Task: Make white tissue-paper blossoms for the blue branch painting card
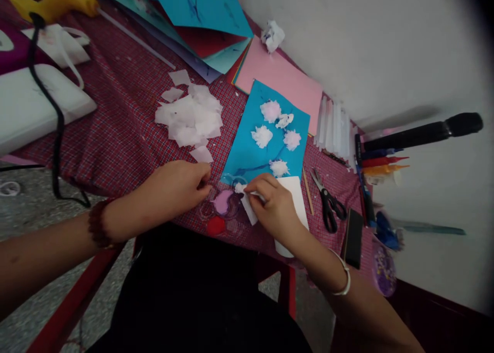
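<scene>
My left hand [173, 191] is closed near the table's front edge, left of the paint pots; what its fingers hold, if anything, is too small to tell. My right hand [276, 209] pinches a small white paper tuft [240, 188] above the pots. Beneath the hands are a pink-lilac paint pot [223, 202] and a red pot [216, 225]. Behind my right hand lies a blue sheet [247, 152] with several white and pale pink paper blossoms [262, 136] and dark painted branches. A pile of thin white paper squares [191, 113] rests left of the sheet.
Black scissors [330, 209], a wooden stick [308, 191] and a dark phone [353, 238] lie at the right. Glue sticks [334, 126] and paint tubes line the wall side. A yellow glue gun [57, 2] and a black cable [57, 121] are at the left.
</scene>
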Available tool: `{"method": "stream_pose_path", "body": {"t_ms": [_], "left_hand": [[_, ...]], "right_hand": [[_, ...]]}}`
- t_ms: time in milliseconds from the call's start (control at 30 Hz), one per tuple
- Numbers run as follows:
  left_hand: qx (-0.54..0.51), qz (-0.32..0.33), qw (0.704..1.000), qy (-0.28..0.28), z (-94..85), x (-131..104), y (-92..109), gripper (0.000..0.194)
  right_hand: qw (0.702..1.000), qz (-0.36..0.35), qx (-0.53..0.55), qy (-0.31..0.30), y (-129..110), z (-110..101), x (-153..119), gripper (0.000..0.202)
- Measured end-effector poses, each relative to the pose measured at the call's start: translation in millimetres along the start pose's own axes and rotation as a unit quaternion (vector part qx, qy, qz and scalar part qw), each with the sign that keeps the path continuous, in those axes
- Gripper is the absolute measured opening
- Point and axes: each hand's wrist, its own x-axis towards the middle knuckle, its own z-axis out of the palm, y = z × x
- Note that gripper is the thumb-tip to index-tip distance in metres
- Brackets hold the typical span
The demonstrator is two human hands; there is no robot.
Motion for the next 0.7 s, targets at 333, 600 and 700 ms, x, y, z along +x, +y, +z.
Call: {"method": "stream_pose_path", "body": {"t_ms": [333,600,700], "left_hand": [[0.094,0.001,0.995,0.025,3.3,1,18,0.022],[0.063,0.009,0.998,0.030,5.7,4,20,0.017],[0.040,0.020,0.998,0.035,6.5,5,18,0.017]], "right_hand": [[0.993,0.024,-0.039,-0.111,-1,2,21,0.028],[0.987,0.047,0.039,-0.147,0,-4,24,0.034],[0.988,0.040,0.038,-0.141,1,-1,24,0.034]]}}
